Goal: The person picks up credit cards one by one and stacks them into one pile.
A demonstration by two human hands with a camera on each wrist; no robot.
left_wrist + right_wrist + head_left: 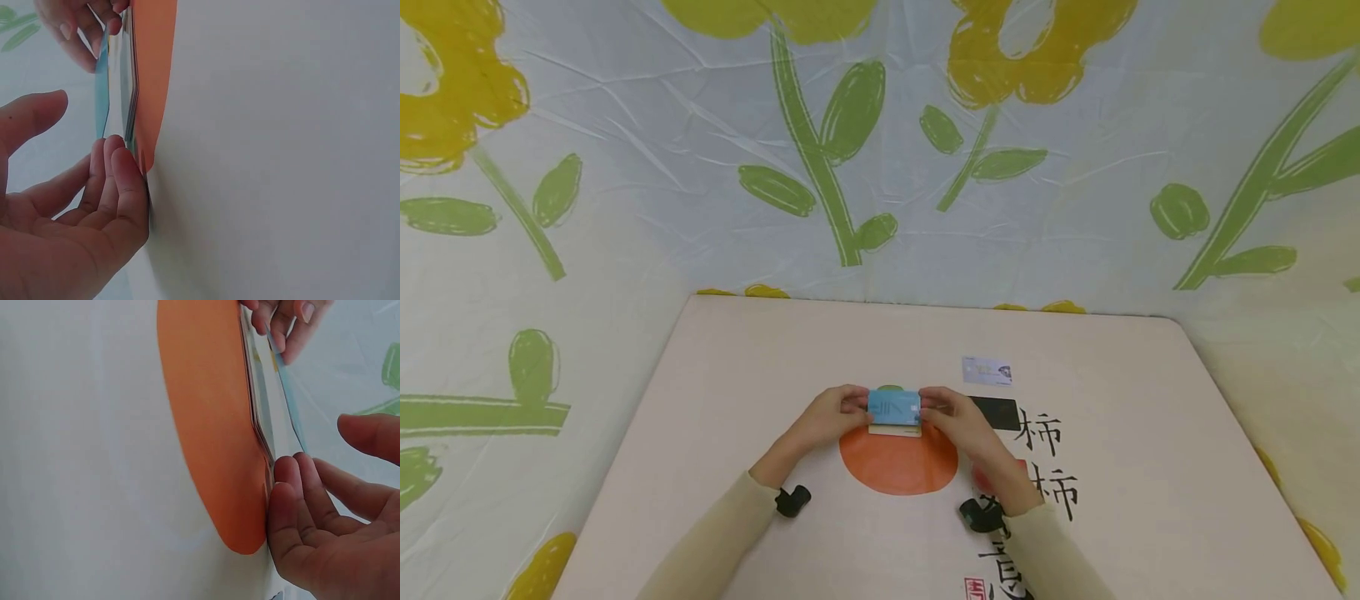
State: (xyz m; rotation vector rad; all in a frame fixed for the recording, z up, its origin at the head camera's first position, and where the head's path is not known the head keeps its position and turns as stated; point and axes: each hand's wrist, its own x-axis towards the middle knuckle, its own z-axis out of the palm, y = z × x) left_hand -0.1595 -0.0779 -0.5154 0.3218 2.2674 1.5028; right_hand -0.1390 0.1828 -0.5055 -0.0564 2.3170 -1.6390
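A light blue card (pixel 893 408) spans the space between the two hands, over the orange print. My left hand (pixel 831 414) holds its left end at the fingertips, and my right hand (pixel 955 419) holds its right end likewise. Both wrist views show the thumbs standing away from the cards and the bent fingers at the card ends. Beneath the blue card lies a stack of cards (pixel 133 81), seen edge-on, with a gap between them. In the head view a cream card edge (pixel 895 431) shows below the blue card.
A pale card (pixel 987 371) lies behind my right hand, with a black rectangle (pixel 997 413) just in front of it. The table (pixel 760 350) bears an orange fruit print (pixel 898 467) and black brush characters (pixel 1056 492). A flower-patterned cloth (pixel 700 167) hangs behind and at the sides.
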